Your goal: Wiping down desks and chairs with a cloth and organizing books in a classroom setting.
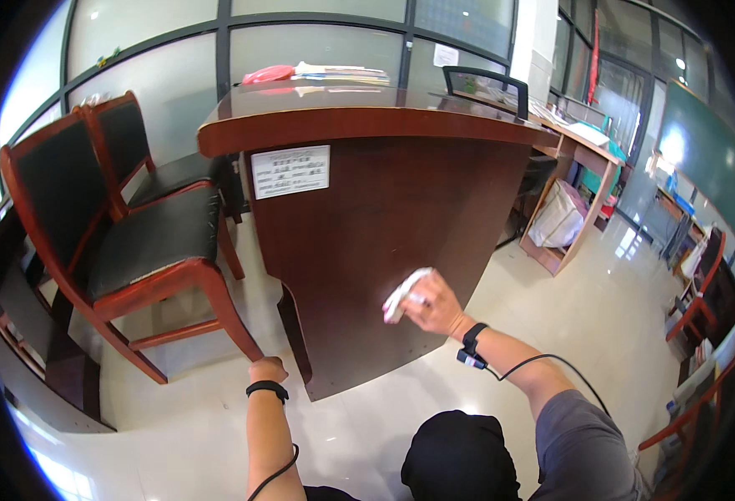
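Observation:
My right hand [433,307] grips a folded white cloth [405,294] with a pinkish edge. The cloth is at the dark brown side panel [380,225] of a wooden desk, in the panel's lower half. Down to the left, my left hand [268,369] is curled into a fist beside the foot of a chair's front leg [229,313]. It overlaps the foot of that leg; whether it touches the wood I cannot tell. A white label with writing [290,172] is stuck to the panel's upper left corner.
Two wooden chairs with black padded seats [154,241] stand left of the desk. On the glossy desktop [342,97] lie a stack of papers [342,74] and a pink plastic bag [268,74]. A smaller desk [583,188] with a white bag [558,216] beneath is at right. More chairs [696,300] line the right.

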